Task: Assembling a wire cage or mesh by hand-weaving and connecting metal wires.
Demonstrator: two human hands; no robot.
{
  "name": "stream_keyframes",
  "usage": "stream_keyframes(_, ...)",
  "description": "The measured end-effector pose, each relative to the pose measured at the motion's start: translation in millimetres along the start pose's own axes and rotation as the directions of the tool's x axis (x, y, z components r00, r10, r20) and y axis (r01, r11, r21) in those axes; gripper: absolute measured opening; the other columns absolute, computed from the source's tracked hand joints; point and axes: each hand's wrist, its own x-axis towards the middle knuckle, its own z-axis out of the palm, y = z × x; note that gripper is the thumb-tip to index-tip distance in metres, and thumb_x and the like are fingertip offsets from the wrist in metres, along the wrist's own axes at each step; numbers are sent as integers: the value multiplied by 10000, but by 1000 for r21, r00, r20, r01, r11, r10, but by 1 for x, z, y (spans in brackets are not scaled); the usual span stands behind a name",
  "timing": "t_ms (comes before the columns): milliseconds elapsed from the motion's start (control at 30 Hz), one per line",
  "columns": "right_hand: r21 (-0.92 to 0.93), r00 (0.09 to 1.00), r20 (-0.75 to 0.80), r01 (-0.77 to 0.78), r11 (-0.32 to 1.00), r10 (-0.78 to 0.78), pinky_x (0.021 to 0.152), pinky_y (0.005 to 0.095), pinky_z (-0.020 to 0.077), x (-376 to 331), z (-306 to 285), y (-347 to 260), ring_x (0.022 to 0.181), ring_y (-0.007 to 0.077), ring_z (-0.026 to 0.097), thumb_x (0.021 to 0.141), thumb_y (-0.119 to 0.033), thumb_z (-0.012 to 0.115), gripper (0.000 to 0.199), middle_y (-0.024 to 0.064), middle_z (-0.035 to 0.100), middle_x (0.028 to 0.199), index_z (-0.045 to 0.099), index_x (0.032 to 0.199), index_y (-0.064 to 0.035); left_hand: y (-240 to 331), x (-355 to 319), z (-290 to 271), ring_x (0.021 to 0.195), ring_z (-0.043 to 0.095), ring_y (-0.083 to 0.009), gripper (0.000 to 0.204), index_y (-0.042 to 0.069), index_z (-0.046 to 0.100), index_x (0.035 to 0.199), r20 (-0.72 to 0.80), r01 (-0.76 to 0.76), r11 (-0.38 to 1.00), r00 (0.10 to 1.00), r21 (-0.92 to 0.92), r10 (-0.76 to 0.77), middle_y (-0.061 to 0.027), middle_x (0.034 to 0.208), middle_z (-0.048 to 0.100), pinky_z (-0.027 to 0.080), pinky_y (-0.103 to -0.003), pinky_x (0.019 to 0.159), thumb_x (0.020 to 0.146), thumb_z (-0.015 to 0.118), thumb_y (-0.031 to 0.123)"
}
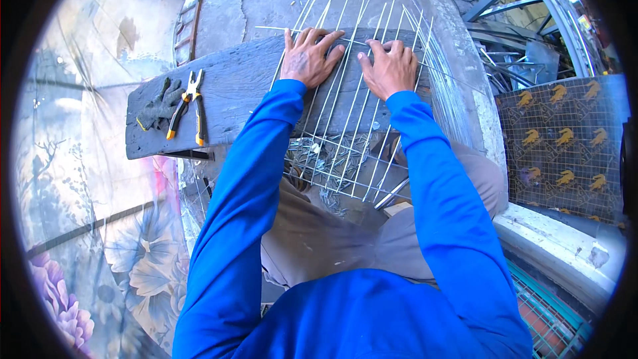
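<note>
Grip: left hand point(307, 58) and right hand point(389, 68) lay flat and unclenched, pressing the wire grid point(345, 119) onto the dark wooden counter point(232, 86) to steady its rods; pliers point(189, 108) and glove point(158, 106) rested well aside at left.

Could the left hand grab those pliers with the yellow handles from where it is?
Probably yes. The pliers lie on the same dark board as the left hand, off to its left beside a glove, with bare board between.
</note>
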Motion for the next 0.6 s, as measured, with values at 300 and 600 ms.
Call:
stream_keyframes(300,48,994,-68,-78,996,81,946,510,409,-13,6,-10,1060,351,537,957,-398,649,228,140,583,1101,692,1081,-212,0,-1,0,1182,574,-314,358,210,760,1154,-68,-4,995,998,-96,-3,-76,1196,664,336,-513,1157,1005,581,482)
stream_keyframes(600,143,992,-72,-95,985,106,918,526,415,-26,3,-17,1048,364,540,951,-376,660,182,138,580,1082,694,1009,-207,0,-9,-10,1179,547,-328,317,176,754,1158,-120,-102,994,988,-30,98,-66,1179,663,434,-455,1055,989,629,413)
